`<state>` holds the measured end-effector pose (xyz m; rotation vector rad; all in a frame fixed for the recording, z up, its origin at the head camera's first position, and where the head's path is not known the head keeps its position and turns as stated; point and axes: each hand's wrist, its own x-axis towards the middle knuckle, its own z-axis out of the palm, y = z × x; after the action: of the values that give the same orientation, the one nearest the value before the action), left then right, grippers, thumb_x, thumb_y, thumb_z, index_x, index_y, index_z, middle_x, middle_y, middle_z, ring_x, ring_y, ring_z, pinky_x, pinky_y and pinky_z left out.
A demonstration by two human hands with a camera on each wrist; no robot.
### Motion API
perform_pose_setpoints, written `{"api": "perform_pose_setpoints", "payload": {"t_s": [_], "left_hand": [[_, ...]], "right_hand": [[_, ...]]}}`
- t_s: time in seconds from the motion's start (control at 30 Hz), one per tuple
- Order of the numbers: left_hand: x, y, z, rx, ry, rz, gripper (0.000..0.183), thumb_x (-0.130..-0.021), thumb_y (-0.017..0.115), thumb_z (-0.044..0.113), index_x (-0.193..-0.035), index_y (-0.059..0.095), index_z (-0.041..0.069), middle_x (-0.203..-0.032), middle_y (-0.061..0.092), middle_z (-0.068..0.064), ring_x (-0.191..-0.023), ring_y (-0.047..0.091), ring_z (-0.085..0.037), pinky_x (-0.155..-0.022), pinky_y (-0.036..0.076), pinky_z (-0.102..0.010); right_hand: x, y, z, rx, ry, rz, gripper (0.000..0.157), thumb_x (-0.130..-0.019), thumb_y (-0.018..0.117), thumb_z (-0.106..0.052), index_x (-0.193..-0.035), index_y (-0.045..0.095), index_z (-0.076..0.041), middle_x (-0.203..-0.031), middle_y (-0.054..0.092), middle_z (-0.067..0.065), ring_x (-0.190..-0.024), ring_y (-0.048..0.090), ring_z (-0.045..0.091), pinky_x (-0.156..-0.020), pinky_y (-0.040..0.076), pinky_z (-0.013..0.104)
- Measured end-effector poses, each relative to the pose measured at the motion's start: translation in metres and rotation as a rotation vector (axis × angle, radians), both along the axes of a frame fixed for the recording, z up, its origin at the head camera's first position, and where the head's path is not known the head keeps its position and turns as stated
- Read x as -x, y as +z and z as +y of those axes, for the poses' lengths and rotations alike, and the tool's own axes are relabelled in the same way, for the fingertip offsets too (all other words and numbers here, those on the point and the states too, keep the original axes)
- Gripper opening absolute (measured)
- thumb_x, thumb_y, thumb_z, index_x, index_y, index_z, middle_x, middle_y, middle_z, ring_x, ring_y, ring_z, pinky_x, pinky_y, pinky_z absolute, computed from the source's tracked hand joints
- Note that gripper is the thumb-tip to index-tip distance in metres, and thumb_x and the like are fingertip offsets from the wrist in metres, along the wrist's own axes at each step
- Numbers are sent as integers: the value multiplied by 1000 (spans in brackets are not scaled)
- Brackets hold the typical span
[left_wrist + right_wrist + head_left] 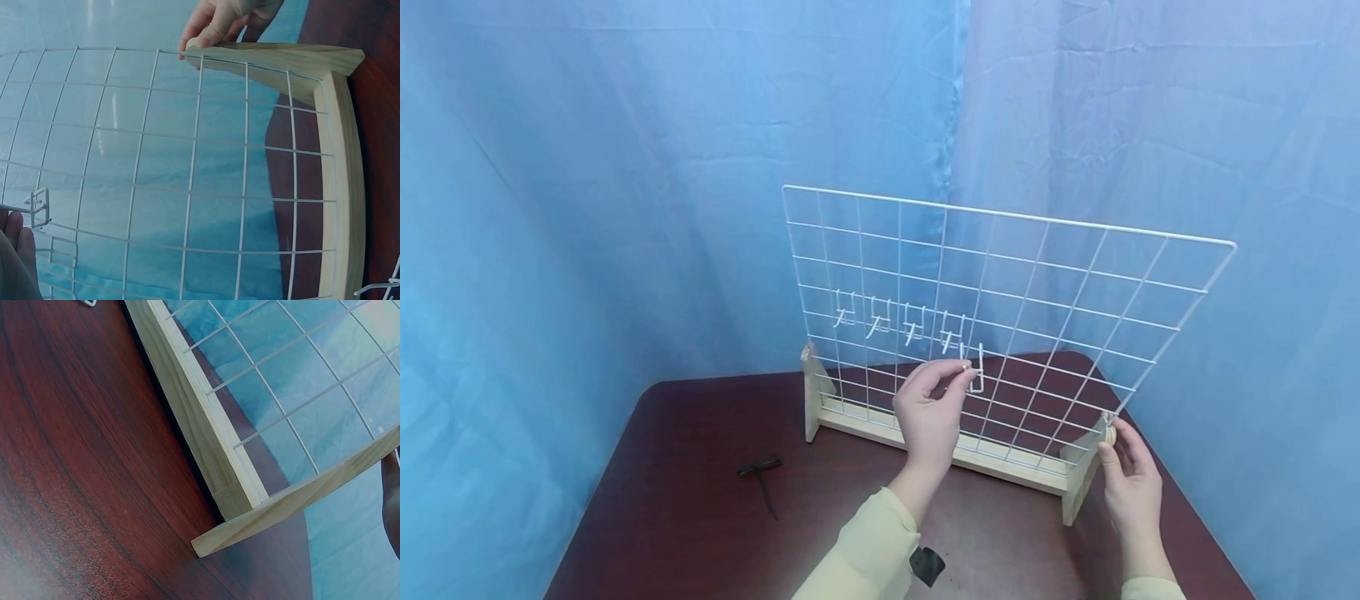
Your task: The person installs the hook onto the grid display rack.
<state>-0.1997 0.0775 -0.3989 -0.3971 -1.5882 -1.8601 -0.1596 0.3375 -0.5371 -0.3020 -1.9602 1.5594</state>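
Note:
My left hand (928,408) pinches the prong of a white wire hook (977,379) between thumb and fingertips, in front of a white wire grid panel (1037,275). In the left wrist view the hook (40,207) stands close to the wires; whether it is hung on one I cannot tell. Several like hooks (912,325) hang in a row on the grid to its left. With my right hand (1135,492) I hold the top of the right wooden side support (1078,479), at the panel's lower right edge. Only a part of that hand shows in the right wrist view.
A pale wooden bar (1011,468) joins the two supports on the dark red table (685,500). On the table's left lies a black T-shaped tool (762,475). Beside my left sleeve is a small black object (927,567). Blue curtains (625,167) surround the table.

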Motion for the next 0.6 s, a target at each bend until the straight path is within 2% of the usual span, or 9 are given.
{"api": "perform_pose_setpoints", "payload": {"t_s": [0.13, 0.3, 0.5, 0.6], "left_hand": [[1, 7, 3, 8, -9, 13, 8, -82, 81, 5, -89, 77, 3, -87, 74, -7, -79, 70, -21, -67, 60, -29], [4, 13, 7, -7, -23, 39, 10, -79, 79, -4, -88, 76, 0, -87, 73, -10, -78, 71, -24, -70, 61, -28], [9, 21, 12, 29, 7, 56, 11, -77, 78, -9, -86, 75, -4, -84, 73, -15, -77, 70, -28, -69, 60, -28], [12, 23, 14, 51, 29, 68, 10, -78, 80, -5, -87, 76, -1, -85, 74, -11, -77, 70, -24, -69, 59, -26]], "right_hand": [[0, -1, 0, 17, 0, -3, 43, -98, 58, -3, -141, 54, -10, -139, 56, -5, -125, 50, 2, -99, 41, 11], [1, -1, -1, 29, -6, -7, 44, -98, 58, -1, -141, 54, -9, -139, 57, -2, -124, 50, 2, -99, 42, 11], [0, 0, -1, 37, -1, 3, 43, -98, 58, 0, -140, 55, -9, -139, 57, -2, -123, 50, 1, -99, 41, 11], [0, 0, -1, 52, 9, 8, 43, -98, 57, 0, -140, 56, -11, -139, 57, -3, -122, 51, 0, -98, 42, 10]]}}
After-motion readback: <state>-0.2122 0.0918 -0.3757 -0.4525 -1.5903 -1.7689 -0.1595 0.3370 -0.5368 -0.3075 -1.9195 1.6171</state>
